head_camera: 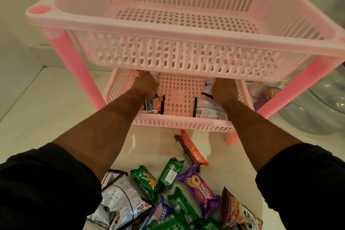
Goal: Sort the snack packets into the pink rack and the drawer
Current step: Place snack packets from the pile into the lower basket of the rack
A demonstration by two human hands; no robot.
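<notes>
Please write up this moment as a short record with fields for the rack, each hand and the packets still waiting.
rack: pink rack, two tiers; nothing visible in the top basket
lower tier: salted peanuts packet at left, white-backed packet at right
left hand: inside lower tier, on a packet
right hand: inside lower tier, on another packet; grip hidden
waiting on counter: orange-brown biscuit pack, purple Jim Jam pack, green packets
</notes>
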